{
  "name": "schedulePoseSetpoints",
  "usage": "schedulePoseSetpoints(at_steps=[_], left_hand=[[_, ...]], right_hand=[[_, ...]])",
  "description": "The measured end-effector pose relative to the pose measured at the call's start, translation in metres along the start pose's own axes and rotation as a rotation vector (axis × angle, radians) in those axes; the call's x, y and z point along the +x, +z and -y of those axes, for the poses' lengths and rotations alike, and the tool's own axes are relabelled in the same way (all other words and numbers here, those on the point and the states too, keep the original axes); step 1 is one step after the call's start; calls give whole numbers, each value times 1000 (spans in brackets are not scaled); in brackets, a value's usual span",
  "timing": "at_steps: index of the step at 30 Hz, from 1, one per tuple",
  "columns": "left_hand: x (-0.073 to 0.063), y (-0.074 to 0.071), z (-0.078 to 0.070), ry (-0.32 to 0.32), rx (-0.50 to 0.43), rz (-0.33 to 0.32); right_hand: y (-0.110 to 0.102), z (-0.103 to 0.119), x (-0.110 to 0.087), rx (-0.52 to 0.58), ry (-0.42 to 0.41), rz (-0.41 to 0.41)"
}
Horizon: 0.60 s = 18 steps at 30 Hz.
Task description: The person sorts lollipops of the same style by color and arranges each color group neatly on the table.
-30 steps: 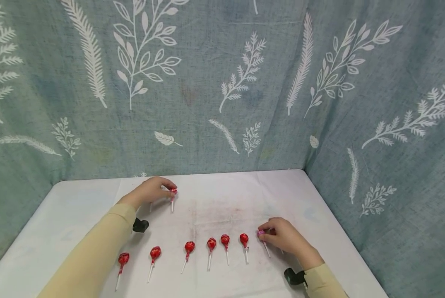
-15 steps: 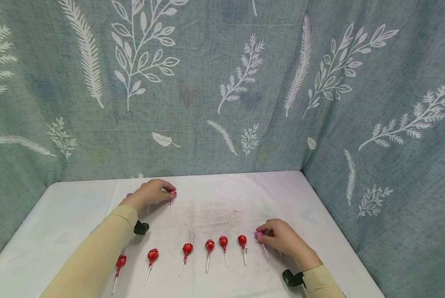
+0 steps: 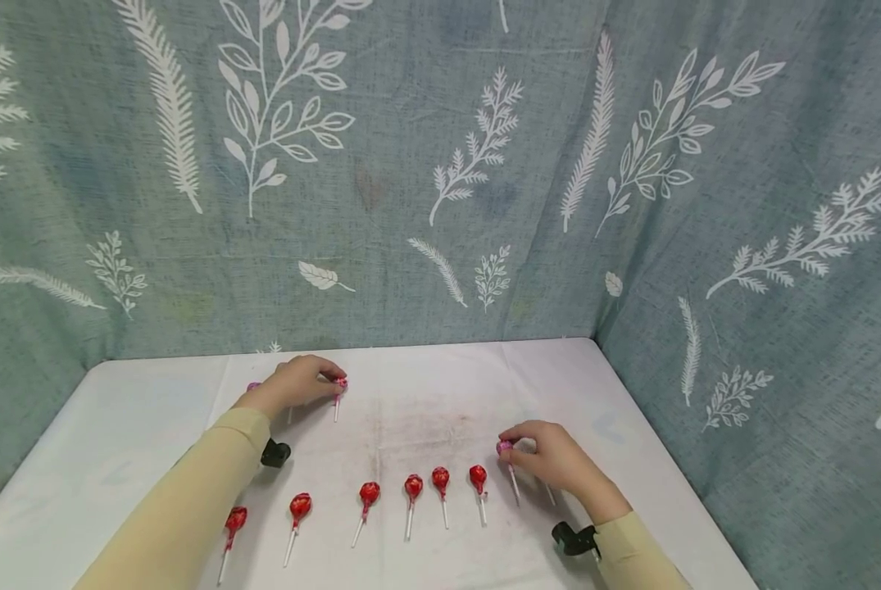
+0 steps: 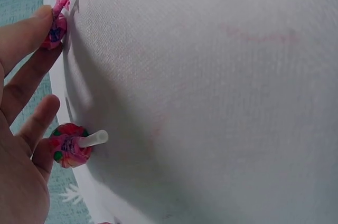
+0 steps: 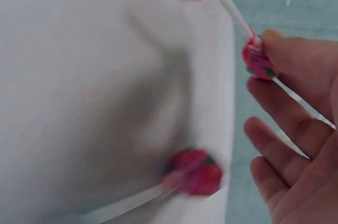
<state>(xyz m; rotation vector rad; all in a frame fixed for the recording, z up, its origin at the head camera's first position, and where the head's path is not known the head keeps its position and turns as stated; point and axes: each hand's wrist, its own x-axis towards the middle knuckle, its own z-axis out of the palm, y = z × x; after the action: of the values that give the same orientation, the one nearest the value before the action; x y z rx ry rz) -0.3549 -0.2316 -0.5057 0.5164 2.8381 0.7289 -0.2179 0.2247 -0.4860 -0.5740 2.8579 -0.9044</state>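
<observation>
Near the table's back left, my left hand (image 3: 301, 382) pinches the head of a pink-wrapped lollipop (image 4: 55, 31) between thumb and finger. Its white stick points toward me in the head view. A second pink lollipop (image 4: 71, 146) lies by the lower fingers in the left wrist view. At the right, my right hand (image 3: 552, 456) pinches another pink lollipop (image 5: 259, 60) by its head, which appears raised off the cloth. Below those fingers, a blurred pink lollipop (image 5: 194, 173) lies with its stick toward the left; in the head view the hand mostly covers it.
Several red lollipops stretch in a row across the table's front, from one beside the left sleeve (image 3: 236, 518) to one left of the right hand (image 3: 478, 479). A purple head (image 3: 254, 385) shows behind the left wrist. A patterned curtain (image 3: 410, 205) borders the white table (image 3: 440, 565).
My right hand has moved slightly up and left with the pink lollipop, away from its neighbour. The left hand keeps its pinch in nearly the same place. The head view has shifted a little.
</observation>
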Motion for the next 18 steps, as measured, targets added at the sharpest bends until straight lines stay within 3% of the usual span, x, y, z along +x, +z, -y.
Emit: schedulePoseSetpoints(at_steps=[8,18], left_hand=[[-4,-5,-3,-28,6,-12],[-5,1,-6,-37,-17,-28]], right_hand=[[-14,30,59,54,-26,-92],[12,59,133,91,-69,-21]])
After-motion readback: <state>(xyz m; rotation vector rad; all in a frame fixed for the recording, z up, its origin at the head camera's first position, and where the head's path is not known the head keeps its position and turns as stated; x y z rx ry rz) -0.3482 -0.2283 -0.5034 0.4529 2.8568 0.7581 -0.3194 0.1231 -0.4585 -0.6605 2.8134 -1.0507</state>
